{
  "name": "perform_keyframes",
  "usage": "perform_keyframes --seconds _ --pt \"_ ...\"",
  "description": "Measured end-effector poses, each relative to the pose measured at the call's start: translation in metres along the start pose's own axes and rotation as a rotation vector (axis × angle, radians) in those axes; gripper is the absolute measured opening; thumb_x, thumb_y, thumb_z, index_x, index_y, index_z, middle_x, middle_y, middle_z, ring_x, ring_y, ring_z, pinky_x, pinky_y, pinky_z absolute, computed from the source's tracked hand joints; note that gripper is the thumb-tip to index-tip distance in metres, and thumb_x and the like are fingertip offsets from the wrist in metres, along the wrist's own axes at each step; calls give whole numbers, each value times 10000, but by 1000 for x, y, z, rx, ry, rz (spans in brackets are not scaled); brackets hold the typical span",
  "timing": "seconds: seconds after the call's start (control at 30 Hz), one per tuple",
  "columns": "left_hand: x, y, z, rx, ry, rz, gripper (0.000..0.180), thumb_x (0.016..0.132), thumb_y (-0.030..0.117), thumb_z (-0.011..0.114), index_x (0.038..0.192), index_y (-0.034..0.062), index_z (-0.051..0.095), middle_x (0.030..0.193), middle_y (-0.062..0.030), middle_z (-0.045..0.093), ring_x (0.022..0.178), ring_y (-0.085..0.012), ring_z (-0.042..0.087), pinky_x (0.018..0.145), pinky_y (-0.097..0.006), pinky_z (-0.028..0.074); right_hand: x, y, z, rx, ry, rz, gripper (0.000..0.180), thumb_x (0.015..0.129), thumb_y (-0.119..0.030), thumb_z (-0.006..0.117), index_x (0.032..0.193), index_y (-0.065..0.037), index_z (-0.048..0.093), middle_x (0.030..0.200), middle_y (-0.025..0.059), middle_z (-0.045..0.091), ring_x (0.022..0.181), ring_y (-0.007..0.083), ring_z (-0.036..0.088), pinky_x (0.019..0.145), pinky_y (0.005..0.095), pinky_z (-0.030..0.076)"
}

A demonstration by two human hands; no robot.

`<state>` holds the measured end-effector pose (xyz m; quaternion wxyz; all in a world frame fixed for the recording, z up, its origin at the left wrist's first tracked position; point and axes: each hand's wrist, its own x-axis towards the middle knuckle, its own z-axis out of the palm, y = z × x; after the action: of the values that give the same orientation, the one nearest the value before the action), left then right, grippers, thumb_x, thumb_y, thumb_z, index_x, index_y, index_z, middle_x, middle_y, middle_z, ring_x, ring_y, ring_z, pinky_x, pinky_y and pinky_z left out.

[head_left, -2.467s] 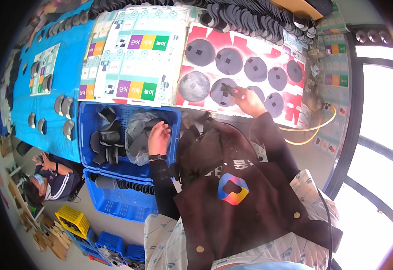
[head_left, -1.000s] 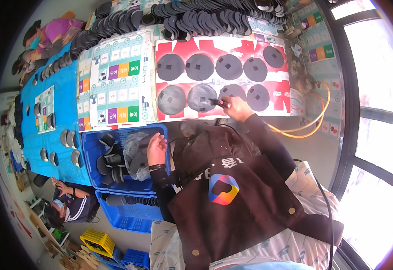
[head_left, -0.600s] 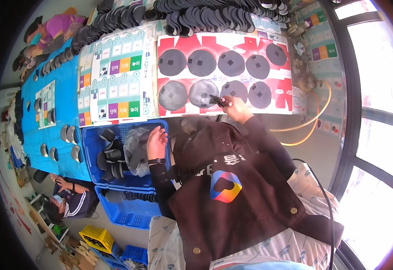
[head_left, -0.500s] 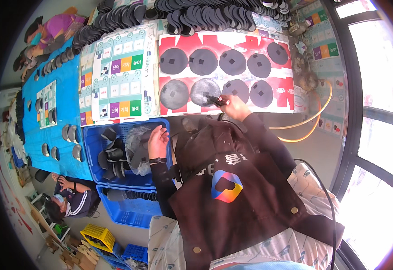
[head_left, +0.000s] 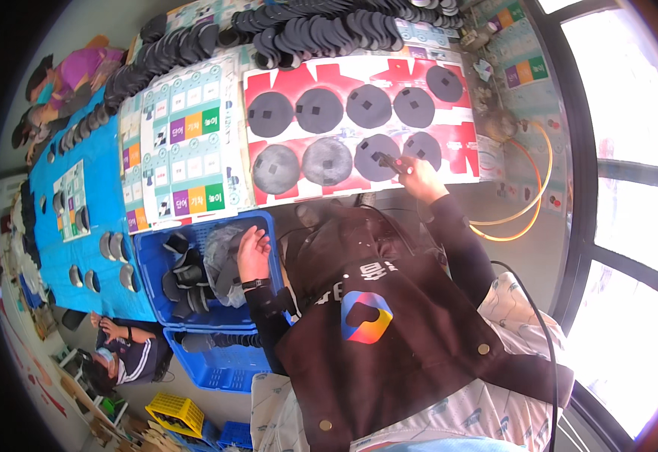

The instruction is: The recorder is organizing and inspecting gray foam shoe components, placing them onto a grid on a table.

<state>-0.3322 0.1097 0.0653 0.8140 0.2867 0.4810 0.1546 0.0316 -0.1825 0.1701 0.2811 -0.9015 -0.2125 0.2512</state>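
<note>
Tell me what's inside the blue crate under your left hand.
The blue crate holds a clear plastic bag of dark round pieces and loose black pieces. The left hand rests on the bag, covering what lies beneath.

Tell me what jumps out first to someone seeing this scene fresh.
The red sheet on the table ahead, covered with dark round discs, draws the eye first; the right hand holds a small dark tool to one disc at its near edge. To the left, the left hand rests in a blue crate of dark parts, and a long heap of black discs lines the table's far side.
</note>
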Motion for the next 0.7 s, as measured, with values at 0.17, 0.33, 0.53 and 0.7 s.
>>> perform_keyframes --seconds 0.17,0.33,0.53,0.7 --pt "8 -1 18 40 -36 -23 342 969 190 602 1291 73 588 1140 -62 669 958 -173 632 815 -309 502 -4 24 -4 43 37 117 235 914 -206 573 1013 -25 684 894 259 682 929 444 653 789 501 507" --pt "14 0 45 79 -91 -38 339 971 182 599 1291 70 584 1134 -67 674 970 -173 629 815 -308 500 10 61 0 -41 -58 -15 265 920 -224 562 1023 -13 685 901 258 681 943 441 651 793 497 502" --pt "11 -4 62 125 -103 -43 332 978 187 593 1289 70 588 1138 -64 669 965 -172 627 816 -312 499 20 54 -8 83 -55 -87 250 919 -206 531 993 -41 704 876 262 672 895 451 649 798 508 517" --pt "-1 -6 66 107 -40 -28 289 988 169 583 1256 63 609 1096 -87 681 926 -181 636 795 -314 494 22 56 -13 -44 -91 -129 244 898 -183 528 981 -43 709 876 263 673 880 456 650 801 513 514"
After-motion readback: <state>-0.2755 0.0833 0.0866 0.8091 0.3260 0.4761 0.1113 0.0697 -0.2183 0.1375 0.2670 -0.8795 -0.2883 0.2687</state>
